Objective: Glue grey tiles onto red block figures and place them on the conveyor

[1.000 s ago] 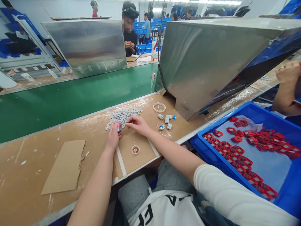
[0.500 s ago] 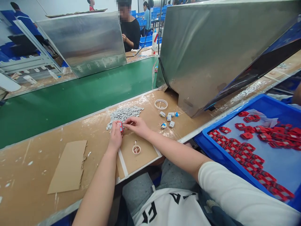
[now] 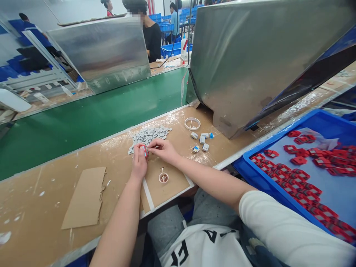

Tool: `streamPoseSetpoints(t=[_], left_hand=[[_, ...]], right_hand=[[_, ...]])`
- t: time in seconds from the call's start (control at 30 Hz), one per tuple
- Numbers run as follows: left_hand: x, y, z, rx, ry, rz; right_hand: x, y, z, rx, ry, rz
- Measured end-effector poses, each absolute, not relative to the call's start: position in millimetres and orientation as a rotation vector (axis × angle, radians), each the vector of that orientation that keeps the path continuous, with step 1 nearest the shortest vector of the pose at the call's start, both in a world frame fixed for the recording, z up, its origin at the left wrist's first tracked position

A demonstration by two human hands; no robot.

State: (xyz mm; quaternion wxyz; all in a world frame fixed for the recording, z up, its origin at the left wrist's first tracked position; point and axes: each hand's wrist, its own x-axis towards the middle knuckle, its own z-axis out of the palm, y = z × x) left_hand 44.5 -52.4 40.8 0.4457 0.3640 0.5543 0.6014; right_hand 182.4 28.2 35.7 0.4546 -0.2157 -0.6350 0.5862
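My left hand [image 3: 139, 163] is closed round a small red part [image 3: 145, 151] with a grey-blue face. The fingertips of my right hand [image 3: 164, 151] are pinched together at the right side of that part; whatever lies between them is too small to make out. Just beyond both hands spreads a pile of small flat grey pieces [image 3: 151, 135]. Nearer to me stands a little round cup [image 3: 163, 178] with a stick in it. Several grey-white blocks [image 3: 202, 139] and a white ring [image 3: 192, 124] lie to the right of my hands.
At the right, a blue tray [image 3: 247, 157] holds many red parts [image 3: 303, 185]. A torn cardboard sheet [image 3: 83, 198] lies on the left of the table. Behind the table runs a green belt [image 3: 111, 111]; a large metal panel [image 3: 250, 59] rises at the right. A person in black [image 3: 152, 39] sits beyond.
The whole view has shifted slightly, so the table items appear a little further right. Both hands remain together at the red part. The person in black across the belt has leaned left.
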Motion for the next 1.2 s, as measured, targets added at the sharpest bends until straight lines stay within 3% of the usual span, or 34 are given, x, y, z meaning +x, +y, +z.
streamPoseSetpoints(t=[0.13,0.33,0.73,1.03,1.2], left_hand=[[44.8,-54.6,40.9,1.057,1.48,1.576],[45.0,-54.5,41.7,1.084,1.468,1.624],[46.5,-57.1,43.2,1.144,1.519,1.607],[49.6,-59.1,48.6,1.381,1.727,1.555],[50.8,-57.0,49.7,1.173,1.633,1.545]], right_hand=[[183.3,29.1,36.1,-0.556,-1.52,1.502],[190.9,22.6,43.7,-0.484,-1.663,1.206],[193.9,21.0,49.0,-0.443,-1.773,1.048],[193.1,16.9,50.2,-0.526,-1.737,1.197],[190.3,17.7,45.5,-0.578,-1.728,1.289]])
